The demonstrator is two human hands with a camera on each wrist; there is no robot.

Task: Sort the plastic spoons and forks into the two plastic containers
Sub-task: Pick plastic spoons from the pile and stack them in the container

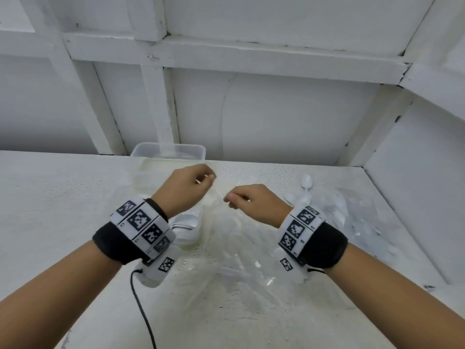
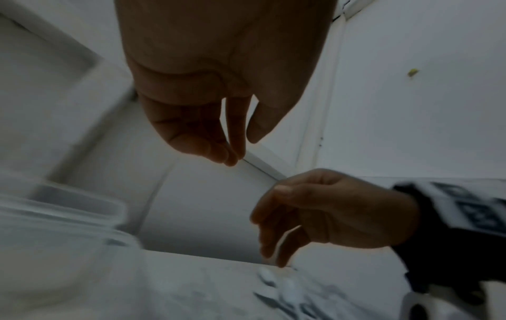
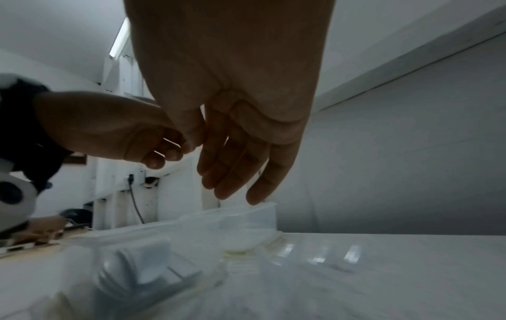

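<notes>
Both hands hover over the white table (image 1: 63,197), close together. My left hand (image 1: 205,178) and right hand (image 1: 230,199) each pinch the top edge of a clear plastic bag (image 1: 236,248), which hangs down to the table between my wrists. The film barely shows in the wrist views. One clear container (image 1: 168,153) stands at the table's back edge. A nearer container (image 1: 187,230) holds white forks (image 3: 128,270) and is partly hidden by my left wrist. White spoons (image 1: 307,187) lie loose to the right of my right hand, on crumpled clear plastic.
A black cable (image 1: 143,311) runs from my left wrist camera toward the table's front edge. A white framed wall (image 1: 226,54) rises right behind the table, and a white side panel (image 1: 415,185) closes its right side.
</notes>
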